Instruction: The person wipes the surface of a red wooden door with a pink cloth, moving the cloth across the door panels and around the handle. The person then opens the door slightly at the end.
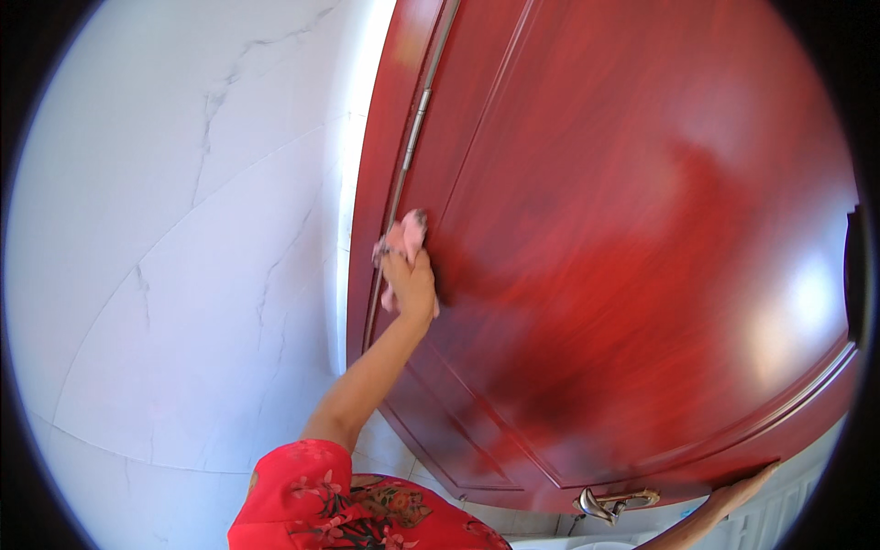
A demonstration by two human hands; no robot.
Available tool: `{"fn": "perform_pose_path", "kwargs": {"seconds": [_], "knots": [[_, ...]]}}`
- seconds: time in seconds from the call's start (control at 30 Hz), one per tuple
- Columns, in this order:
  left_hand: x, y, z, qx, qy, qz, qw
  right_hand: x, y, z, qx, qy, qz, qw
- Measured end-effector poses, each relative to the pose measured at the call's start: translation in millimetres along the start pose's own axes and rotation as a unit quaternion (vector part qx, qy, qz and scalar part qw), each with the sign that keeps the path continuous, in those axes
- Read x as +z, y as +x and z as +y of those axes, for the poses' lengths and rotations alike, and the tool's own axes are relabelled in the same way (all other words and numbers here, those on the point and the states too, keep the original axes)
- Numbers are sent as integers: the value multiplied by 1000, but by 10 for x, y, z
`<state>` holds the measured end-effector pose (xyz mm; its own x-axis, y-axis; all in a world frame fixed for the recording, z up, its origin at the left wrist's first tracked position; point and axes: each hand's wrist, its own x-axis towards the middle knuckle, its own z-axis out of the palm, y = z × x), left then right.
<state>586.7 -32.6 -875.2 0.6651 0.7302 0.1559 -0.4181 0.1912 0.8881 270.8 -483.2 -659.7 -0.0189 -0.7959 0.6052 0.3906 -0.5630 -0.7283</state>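
My left hand grips a crumpled pink cloth with dark patches. It presses the cloth to the hinge side of a glossy red-brown wooden door, slightly blurred. A metal hinge lies a little above that hand, along the gap to the frame. At the lower right my right hand rests at the door's far edge, its fingers partly hidden. Between my right forearm and the red shirt sits a silver lever handle on the door.
White marble-patterned wall tiles run along the left, beside the red door frame. Light floor tiles show below the door's lower corner. A dark object stands at the right rim; what it is I cannot tell.
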Motion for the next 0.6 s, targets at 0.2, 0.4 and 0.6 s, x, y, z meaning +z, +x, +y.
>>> {"fn": "perform_pose_path", "kwargs": {"seconds": [0.2,0.4,0.6], "knots": [[432,594,1745,377,-41,-59,923,18,19,-12,13,25,-2,1000],[933,1222,2475,573,183,7,799,45,-48,-47,6,10,-7,1000],[958,1288,1573,522,173,69,833,57,-61,-65,-28,-55,-7,998]]}}
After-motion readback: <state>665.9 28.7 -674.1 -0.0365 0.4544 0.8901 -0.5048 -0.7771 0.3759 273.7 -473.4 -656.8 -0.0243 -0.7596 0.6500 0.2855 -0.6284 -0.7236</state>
